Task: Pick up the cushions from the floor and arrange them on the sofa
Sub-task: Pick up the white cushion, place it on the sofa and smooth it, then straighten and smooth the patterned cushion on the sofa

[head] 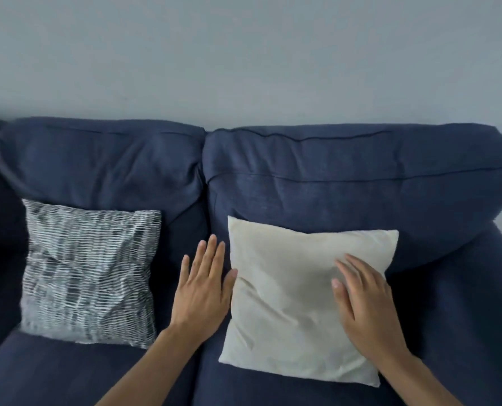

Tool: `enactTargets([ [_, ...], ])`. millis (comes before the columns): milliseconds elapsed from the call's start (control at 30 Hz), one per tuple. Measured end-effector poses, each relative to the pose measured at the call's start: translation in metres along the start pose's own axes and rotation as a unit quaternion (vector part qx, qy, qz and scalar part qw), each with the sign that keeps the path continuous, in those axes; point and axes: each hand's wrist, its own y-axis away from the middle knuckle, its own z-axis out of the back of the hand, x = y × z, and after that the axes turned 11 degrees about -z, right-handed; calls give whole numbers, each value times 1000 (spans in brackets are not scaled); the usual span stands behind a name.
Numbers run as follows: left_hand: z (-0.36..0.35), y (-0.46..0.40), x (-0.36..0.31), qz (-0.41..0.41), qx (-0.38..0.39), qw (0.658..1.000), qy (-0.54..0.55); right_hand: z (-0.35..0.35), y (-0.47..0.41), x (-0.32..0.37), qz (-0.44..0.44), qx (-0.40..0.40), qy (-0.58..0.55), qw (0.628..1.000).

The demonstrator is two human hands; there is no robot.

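Both hands lay open, gripping nothing: right hand (364, 300) flat on the cream cushion (296, 303), left hand (204, 285) at its edge (thumb touching). Gentle pats would seat it against the sofa backrest (346, 191), matching the 1 patterned cushion (88, 273).

Soft, even, cool daylight, no glare.
Right hand (366, 300) slightly motion-blurred; sofa (331, 186) bows at the frame edges; shadows faint.

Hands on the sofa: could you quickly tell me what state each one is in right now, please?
Left hand: open and flat, thumb touching the cream cushion's left edge, gripping nothing.
Right hand: open, palm resting on the cream cushion, not gripping.
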Motion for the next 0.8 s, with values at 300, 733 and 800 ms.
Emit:
enactTargets([
  [300,102,48,25,100,82,991,22,8,4,130,-4,231,-50,972],
  [733,206,84,287,296,34,949,98,-79,-20,335,-149,429,-257,853],
  [800,205,76,334,304,15,944,126,-103,-29,357,-191,411,-284,845],
])
